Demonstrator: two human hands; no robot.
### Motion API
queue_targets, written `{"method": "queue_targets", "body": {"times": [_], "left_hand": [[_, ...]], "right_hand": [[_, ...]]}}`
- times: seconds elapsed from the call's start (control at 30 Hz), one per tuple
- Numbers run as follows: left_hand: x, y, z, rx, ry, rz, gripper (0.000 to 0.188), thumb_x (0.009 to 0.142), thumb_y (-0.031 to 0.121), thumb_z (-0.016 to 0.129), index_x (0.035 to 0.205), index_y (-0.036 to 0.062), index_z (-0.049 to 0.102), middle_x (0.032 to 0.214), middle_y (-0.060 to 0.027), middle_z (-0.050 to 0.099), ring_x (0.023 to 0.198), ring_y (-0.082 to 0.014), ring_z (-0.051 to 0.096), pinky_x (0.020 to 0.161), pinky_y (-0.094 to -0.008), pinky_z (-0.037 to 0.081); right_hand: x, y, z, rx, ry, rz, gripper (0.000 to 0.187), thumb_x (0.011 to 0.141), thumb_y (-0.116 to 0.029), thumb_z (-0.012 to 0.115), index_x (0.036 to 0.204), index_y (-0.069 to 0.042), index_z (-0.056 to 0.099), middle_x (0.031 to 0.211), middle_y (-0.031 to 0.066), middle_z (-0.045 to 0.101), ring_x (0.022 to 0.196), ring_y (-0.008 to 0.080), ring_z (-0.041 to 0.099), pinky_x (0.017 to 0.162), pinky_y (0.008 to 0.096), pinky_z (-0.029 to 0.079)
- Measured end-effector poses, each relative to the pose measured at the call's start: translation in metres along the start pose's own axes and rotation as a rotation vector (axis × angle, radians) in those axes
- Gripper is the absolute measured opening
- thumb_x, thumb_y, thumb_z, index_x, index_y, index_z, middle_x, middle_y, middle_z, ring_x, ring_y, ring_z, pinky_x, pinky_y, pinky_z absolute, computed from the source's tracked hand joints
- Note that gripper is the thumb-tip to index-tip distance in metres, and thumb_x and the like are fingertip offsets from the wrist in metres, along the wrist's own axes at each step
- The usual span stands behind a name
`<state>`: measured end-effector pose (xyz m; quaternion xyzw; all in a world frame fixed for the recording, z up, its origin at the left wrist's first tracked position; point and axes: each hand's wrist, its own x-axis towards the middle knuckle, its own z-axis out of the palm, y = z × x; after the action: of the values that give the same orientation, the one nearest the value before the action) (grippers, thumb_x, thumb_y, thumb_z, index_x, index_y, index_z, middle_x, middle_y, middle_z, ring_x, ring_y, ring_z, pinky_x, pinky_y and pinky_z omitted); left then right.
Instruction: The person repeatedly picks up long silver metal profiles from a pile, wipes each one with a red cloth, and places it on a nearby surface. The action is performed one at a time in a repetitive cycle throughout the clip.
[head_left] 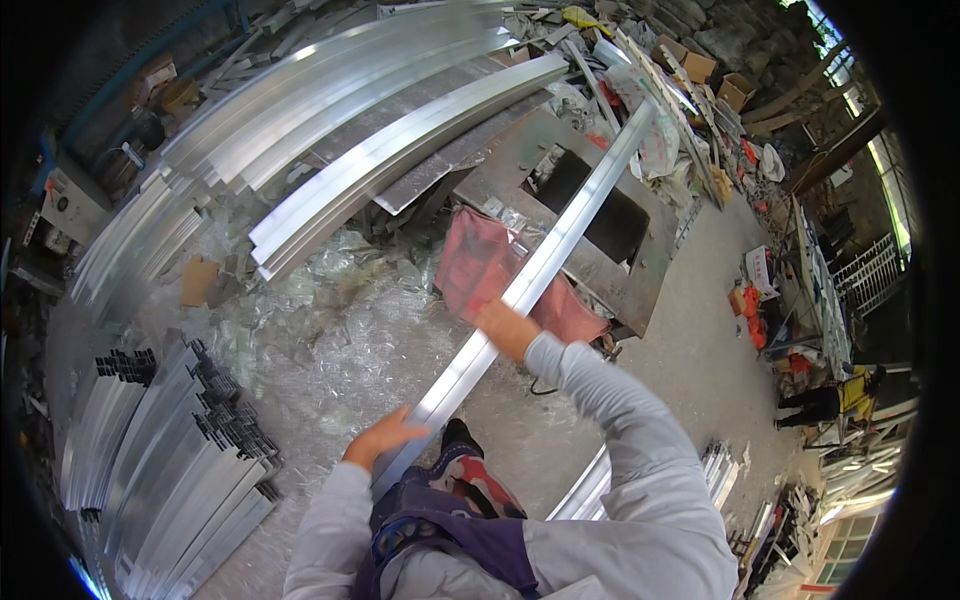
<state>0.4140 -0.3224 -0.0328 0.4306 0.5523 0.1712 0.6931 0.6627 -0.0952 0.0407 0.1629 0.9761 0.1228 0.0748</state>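
A long silver aluminium profile (568, 240) runs diagonally in front of me, from beside my left thigh up and away to the far right. My left hand (388, 437) is closed around it near its close end, by my legs. Farther up its length, my right hand (507, 328) grips the same profile, slightly blurred. The profile passes over a metal work table (500, 180) with a dark rectangular opening (608, 222). A red cloth (478, 255) hangs over the table's near side, just beyond my right hand. The profile's near tip is partly hidden behind my left hand.
More long profiles (400, 150) lie on a bench ahead to the left. Bundled profiles with dark ends (180, 450) rest at lower left. Shiny scraps (350, 280) litter the floor. Debris and cardboard boxes (735, 92) pile at far right; another person (850, 395) stands at the right.
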Motion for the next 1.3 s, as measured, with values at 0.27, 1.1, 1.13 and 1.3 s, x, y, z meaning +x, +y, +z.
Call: {"method": "queue_targets", "body": {"times": [0.27,1.1,1.13,1.3], "left_hand": [[-0.278,-0.222,0.013,0.034,0.038,-0.504,0.092,0.066,0.053,0.081,0.127,-0.0066,0.047,0.117,-0.0178,0.061,0.11,-0.0256,0.057,0.097,-0.0342,0.042],[0.037,0.1,0.011,0.192,0.118,0.2,0.072,0.079,0.049,0.073,0.126,-0.0029,0.056,0.116,-0.023,0.064,0.107,-0.0325,0.062,0.093,-0.0369,0.046],[0.056,0.12,0.014,0.209,0.157,0.161,0.078,0.076,0.052,0.074,0.126,-0.004,0.055,0.116,-0.0233,0.064,0.108,-0.0335,0.062,0.093,-0.0376,0.046],[0.076,0.146,0.019,0.23,0.259,0.057,0.09,0.068,0.06,0.076,0.124,-0.0059,0.055,0.118,-0.0256,0.063,0.113,-0.0358,0.06,0.094,-0.0393,0.046]], "right_hand": [[0.025,-0.342,-0.035,0.624,0.273,-0.176,0.015,0.076,-0.018,0.055,0.087,-0.008,0.055,0.091,0.0084,0.054,0.093,0.0265,0.055,0.088,0.0381,0.042],[-0.04,0.059,-0.052,0.159,0.328,0.234,0.053,0.075,-0.005,0.061,0.127,-0.01,0.049,0.121,0.0137,0.054,0.115,0.0305,0.052,0.101,0.0434,0.041],[-0.039,0.085,-0.039,0.061,0.336,0.296,0.05,0.076,-0.005,0.059,0.125,-0.011,0.051,0.121,0.0126,0.055,0.114,0.0299,0.052,0.098,0.0414,0.042],[-0.022,0.159,-0.011,-0.155,0.266,0.334,0.035,0.081,-0.012,0.058,0.115,-0.01,0.059,0.114,0.0115,0.059,0.115,0.0281,0.053,0.102,0.0419,0.039]]}}
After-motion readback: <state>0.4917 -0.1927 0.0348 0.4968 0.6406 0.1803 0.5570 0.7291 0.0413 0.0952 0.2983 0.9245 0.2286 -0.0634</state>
